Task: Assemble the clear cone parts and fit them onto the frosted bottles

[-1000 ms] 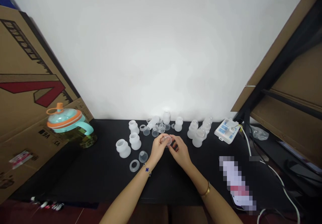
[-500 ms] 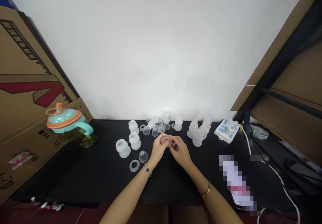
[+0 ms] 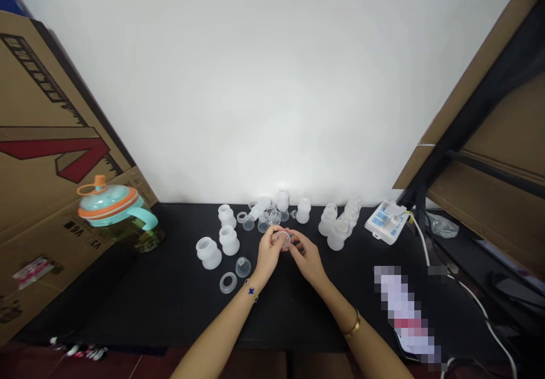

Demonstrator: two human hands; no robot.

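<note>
My left hand (image 3: 269, 249) is closed on a small translucent bottle collar ring (image 3: 284, 239), thumb on top. My right hand (image 3: 307, 257) pinches the same piece from the right side; whether something sits inside it is hard to make out. Left of my left wrist lie a loose collar ring (image 3: 228, 282) and a clear dome cap (image 3: 243, 267). Beyond them stand open frosted bottles, the nearest bottle (image 3: 209, 253) with its mouth up. A heap of clear caps and rings (image 3: 264, 220) lies just past my hands. On the right stand capped bottles (image 3: 338, 233).
A large jug (image 3: 123, 214) with a turquoise handle stands at the left beside a cardboard box (image 3: 46, 140). On the right are a white power box (image 3: 386, 221) with a cable and a pixelated phone-like item (image 3: 406, 316). A white wall closes the back.
Both hands stay together at nearly the same spot, and the collar ring has turned slightly between the fingers. The view has shifted a little; the other things stay put.
</note>
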